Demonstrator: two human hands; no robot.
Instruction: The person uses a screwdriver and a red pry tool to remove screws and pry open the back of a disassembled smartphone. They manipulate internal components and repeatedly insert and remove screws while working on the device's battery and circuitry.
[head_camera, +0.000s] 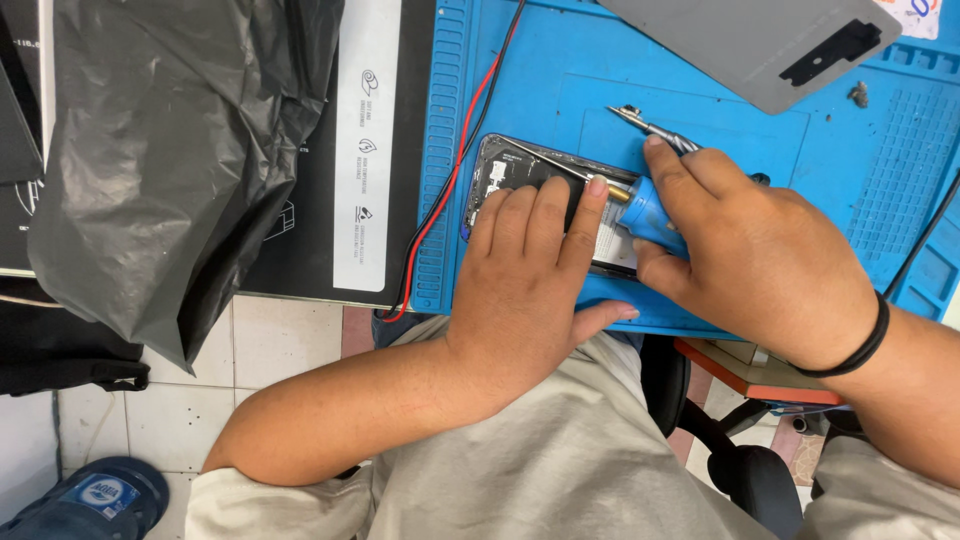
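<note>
An opened phone (497, 172) with its back removed lies on a blue work mat (700, 140) near the mat's front edge. My left hand (530, 290) lies flat on the phone, fingers spread over its middle, pressing it down. My right hand (750, 250) grips a blue-handled screwdriver (650, 212) whose brass collar and thin shaft point left across the phone's upper edge. Both hands hide most of the phone's lower half.
A grey phone back cover (750, 40) lies at the mat's far side. Metal tweezers (650, 125) rest just beyond my right hand. Red and black wires (450, 170) run along the mat's left edge. A black plastic bag (170, 150) covers the left.
</note>
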